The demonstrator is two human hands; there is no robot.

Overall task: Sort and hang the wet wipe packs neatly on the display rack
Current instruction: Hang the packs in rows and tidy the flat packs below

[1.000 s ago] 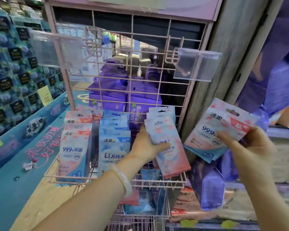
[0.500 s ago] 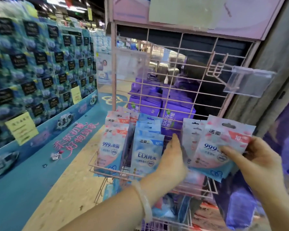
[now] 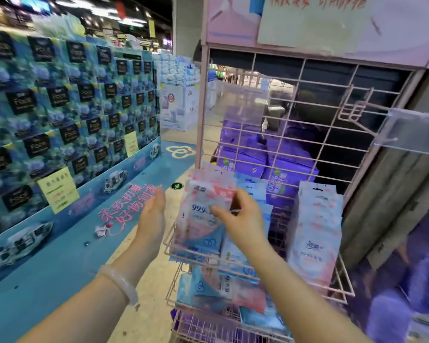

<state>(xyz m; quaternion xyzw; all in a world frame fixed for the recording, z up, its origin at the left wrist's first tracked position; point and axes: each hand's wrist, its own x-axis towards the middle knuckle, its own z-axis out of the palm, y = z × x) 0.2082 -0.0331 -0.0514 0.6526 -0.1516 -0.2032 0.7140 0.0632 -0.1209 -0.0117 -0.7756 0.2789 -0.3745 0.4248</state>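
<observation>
Two hands are up at the pink wire rack (image 3: 235, 154). My right hand (image 3: 240, 214) pinches a pink and blue wipe pack (image 3: 201, 219) marked 999, thumb in front and fingers behind. The pack is at the left row of the rack, in front of other packs hanging there. My left hand (image 3: 152, 216) is flat and wide open, holding nothing, just beside the pack on its left.

The picture is blurry, so I cannot see the hook or the hole at the top of the pack. I think the hole could miss the hook. Then the pack could slip and fall into the wire basket (image 3: 223, 318) below, where loose packs already lie. My hand could also bump the blue packs (image 3: 254, 191) next door and push them crooked.

There is open room on the left, over the floor. On the right, a pale pink pack (image 3: 315, 233) hangs near, so it is tight there. Clear tag holders (image 3: 411, 131) stick out above.
</observation>
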